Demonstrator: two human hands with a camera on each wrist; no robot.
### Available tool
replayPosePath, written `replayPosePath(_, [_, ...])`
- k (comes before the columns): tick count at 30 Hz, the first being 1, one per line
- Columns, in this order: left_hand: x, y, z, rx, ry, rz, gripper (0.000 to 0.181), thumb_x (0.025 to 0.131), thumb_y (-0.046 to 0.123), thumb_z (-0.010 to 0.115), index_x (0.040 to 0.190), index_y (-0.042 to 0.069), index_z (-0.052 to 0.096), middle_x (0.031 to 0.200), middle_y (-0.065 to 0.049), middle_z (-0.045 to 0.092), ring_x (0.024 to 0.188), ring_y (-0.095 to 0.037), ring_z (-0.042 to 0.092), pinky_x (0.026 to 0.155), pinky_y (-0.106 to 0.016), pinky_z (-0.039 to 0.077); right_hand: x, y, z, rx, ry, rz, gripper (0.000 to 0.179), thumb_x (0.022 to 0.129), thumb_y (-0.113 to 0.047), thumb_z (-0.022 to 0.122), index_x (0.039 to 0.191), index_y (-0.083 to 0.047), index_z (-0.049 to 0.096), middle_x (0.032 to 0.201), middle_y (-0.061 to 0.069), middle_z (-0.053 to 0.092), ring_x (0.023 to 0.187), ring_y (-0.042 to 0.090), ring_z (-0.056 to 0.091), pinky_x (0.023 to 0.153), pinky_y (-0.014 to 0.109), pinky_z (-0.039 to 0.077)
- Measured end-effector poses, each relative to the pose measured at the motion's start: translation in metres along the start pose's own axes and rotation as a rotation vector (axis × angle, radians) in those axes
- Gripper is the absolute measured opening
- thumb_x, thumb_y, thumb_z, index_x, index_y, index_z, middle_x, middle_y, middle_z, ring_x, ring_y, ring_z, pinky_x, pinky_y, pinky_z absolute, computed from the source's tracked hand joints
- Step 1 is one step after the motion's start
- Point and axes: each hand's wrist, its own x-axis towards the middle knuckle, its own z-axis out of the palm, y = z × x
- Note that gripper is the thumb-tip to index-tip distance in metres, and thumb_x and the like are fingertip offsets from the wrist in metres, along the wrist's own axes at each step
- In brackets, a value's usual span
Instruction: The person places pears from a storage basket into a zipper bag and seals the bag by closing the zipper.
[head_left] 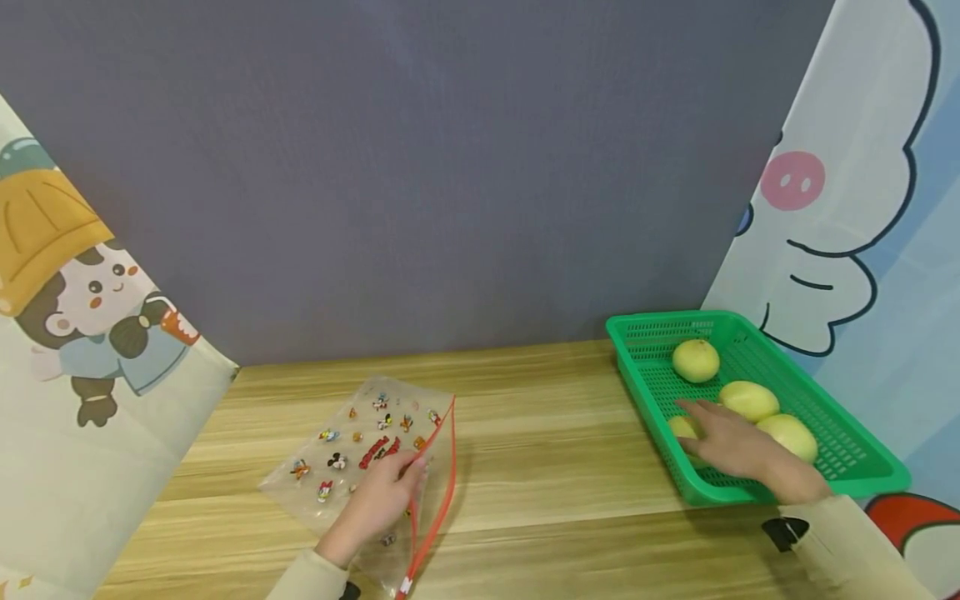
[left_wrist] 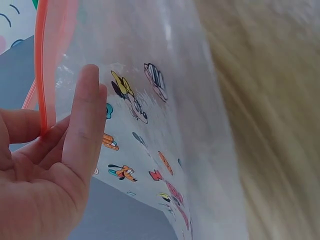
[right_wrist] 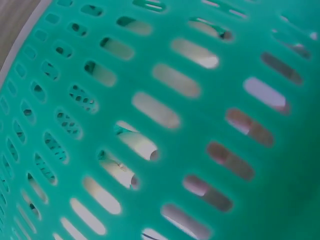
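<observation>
One left hand (head_left: 382, 492) pinched a clear, red-edged plastic bag (head_left: 337, 483); the right hand (head_left: 727, 442), fingers apart, was over a round yellow fruit (head_left: 682, 427) in a green plastic basket (head_left: 652, 383) at right.

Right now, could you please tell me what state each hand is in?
Left hand: closed, pinching the red-edged clear bag.
Right hand: at a yellow fruit in the green basket; whether it grips cannot be told.
</observation>
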Motion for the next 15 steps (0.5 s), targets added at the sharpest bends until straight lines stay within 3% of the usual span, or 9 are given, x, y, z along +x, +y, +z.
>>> replayPosePath(6, [0.0002,0.0005,0.0026,-0.013,-0.015,0.003,0.03,0.109,0.023,0.048,0.091,0.006,0.065,0.073,-0.004,0.061,0.052,-0.008,0.043,0.043,-0.024,0.042,0.002,0.0034,0.0032,0.02,-0.037,-0.055,0.054,0.095,-0.013,0.066,0.14,0.012,0.05,0.136,0.045,0.045,0.124,0.066,0.041,0.095,0.074,0.043])
replayPosePath(15, [0.0001,-0.0004,0.0072,-0.004,-0.003,0.025,0.029,0.109,0.023,0.049,0.092,0.007,0.065,0.076,-0.005,0.062,0.054,-0.008,0.045,0.046,-0.025,0.044,0.0038,0.0076,0.0036,0.009,-0.058,-0.051,0.056,0.093,-0.013,0.068,0.139,0.014,0.049,0.132,0.042,0.05,0.122,0.062,0.045,0.093,0.069,0.047])
